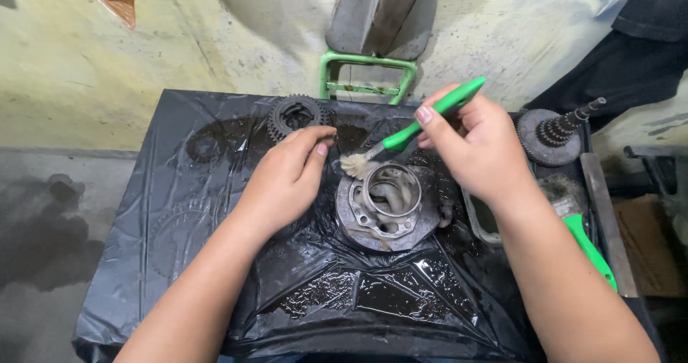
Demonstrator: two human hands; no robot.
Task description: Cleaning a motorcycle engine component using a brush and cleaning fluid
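Gripping the brush (pixel 423 123), the right hand (pixel 476 148) scrubs the hub (pixel 387 205) — heavy, oily, slippery — left hand (pixel 287 180) fingers loosely steadying its rim.

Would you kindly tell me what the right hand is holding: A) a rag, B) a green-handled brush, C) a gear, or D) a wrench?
B: the right hand grips a green-handled brush, its pale bristles touching the rim of the round metal part on the black plastic sheet, while the left hand rests beside that part.
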